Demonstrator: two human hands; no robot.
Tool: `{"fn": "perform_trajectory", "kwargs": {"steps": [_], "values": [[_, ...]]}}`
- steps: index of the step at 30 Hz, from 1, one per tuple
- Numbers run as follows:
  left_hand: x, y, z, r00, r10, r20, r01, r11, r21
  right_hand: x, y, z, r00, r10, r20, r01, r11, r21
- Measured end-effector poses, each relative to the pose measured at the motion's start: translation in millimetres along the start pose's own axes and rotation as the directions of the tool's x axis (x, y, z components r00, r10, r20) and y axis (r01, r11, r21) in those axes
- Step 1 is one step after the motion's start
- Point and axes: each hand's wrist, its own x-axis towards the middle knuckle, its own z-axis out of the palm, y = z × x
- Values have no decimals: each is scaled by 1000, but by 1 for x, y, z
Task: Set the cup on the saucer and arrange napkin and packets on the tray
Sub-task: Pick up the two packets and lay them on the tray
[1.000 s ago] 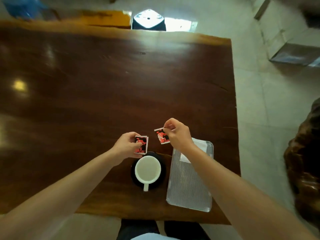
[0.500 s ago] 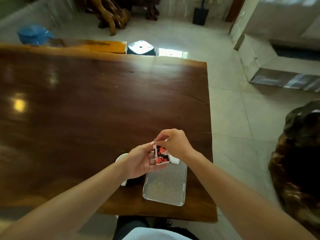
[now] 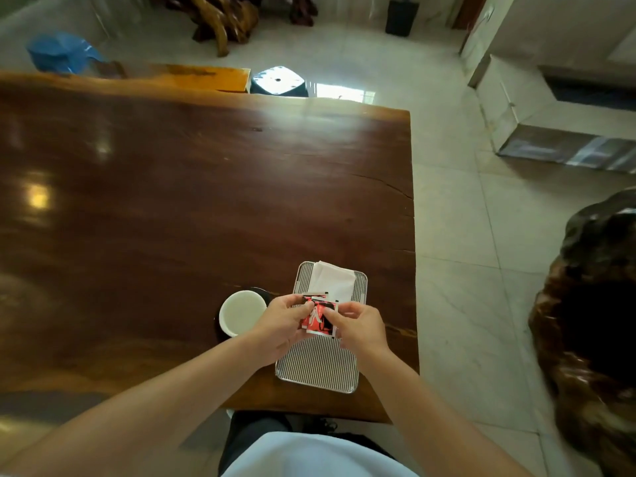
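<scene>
A blue plastic item (image 3: 60,55) is lying on the floor at the far left, beyond the long brown wooden table (image 3: 192,187), and an orange-topped bench (image 3: 203,77) is standing against the table's far edge. A small stool with a shiny top (image 3: 278,81) is sitting just right of the bench.

On the near part of the table a white cup (image 3: 241,311) is sitting on a dark saucer (image 3: 261,292), of which only slivers are showing around the cup; the left wrist is covering the cup's near right side. The cup's inside is looking pale, and I cannot tell whether anything is in it.

Just right of the cup, the left hand (image 3: 280,325) is curling closed, thumb and fingers pinching the left edges of the red and black packets (image 3: 318,316). At least 2 packets are overlapping there, held above the ribbed metal tray (image 3: 318,366). The right hand (image 3: 361,327) is pinching the right edge of the same packets, its other fingers folded in. Both hands and the packets are blocking the middle of the tray.

A white napkin (image 3: 334,278) is lying in the far end of the tray, its far corner poking just over the rim. The near end of the tray is bare.

Far right, a pale stone block (image 3: 537,111) is standing on the tiled floor, and a dark carved wooden piece (image 3: 592,304) is filling the near right.
</scene>
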Motion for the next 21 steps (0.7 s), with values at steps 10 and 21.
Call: {"fn": "perform_trajectory", "kwargs": {"steps": [10,21], "values": [[8,-27,-8,963,-155,219,124,981,146,0,16,3,982,120,147,-120,993,-10],[53,-64,-39,961,-251,-113,275,891,361,28,58,-25,943,303,137,-317,943,97]]}}
